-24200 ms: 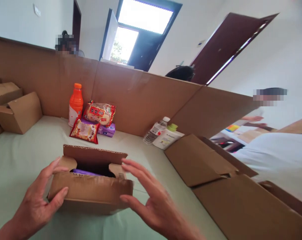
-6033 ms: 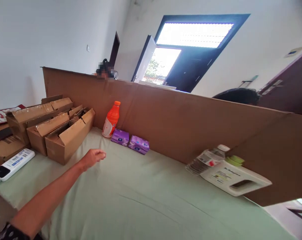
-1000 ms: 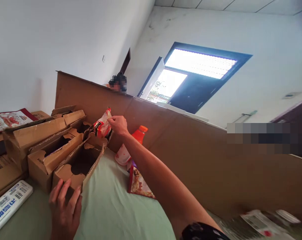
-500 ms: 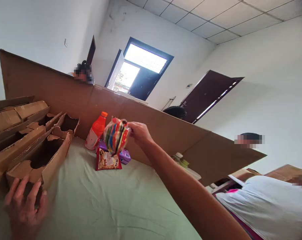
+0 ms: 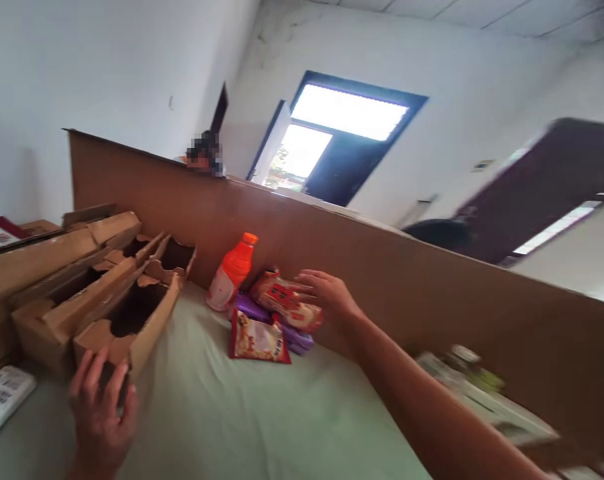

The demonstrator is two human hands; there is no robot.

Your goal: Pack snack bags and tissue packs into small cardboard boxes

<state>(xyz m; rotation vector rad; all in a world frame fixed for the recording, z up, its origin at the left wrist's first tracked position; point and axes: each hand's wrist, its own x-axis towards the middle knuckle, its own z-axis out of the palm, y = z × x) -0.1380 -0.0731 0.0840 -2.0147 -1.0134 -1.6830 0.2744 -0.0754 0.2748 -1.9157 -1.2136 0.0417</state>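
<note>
My left hand (image 5: 102,407) has its fingers spread, the tips against the front end of an open-topped cardboard box (image 5: 155,333). My right hand (image 5: 329,293) is open, fingers stretched out beside a red and cream snack bag (image 5: 282,297); whether they touch it I cannot tell. That bag leans on purple packs (image 5: 252,307). In front of them a red-edged snack packet (image 5: 259,339) lies on the green cloth (image 5: 222,407). Just left of the packs stands an orange-capped bottle (image 5: 232,270) with a pale lower part.
More cardboard boxes (image 5: 82,293) stand in rows at the left. A white pack with barcodes (image 5: 5,400) lies at the left edge. Behind everything runs a cardboard wall (image 5: 362,247); a person's head (image 5: 205,153) shows over it. Blurred containers (image 5: 482,387) sit at the right.
My right hand held up a colourful striped bag; it has let go, and a red and cream bag now lies on the purple packs. My left hand stays at the box. The view has turned right.
</note>
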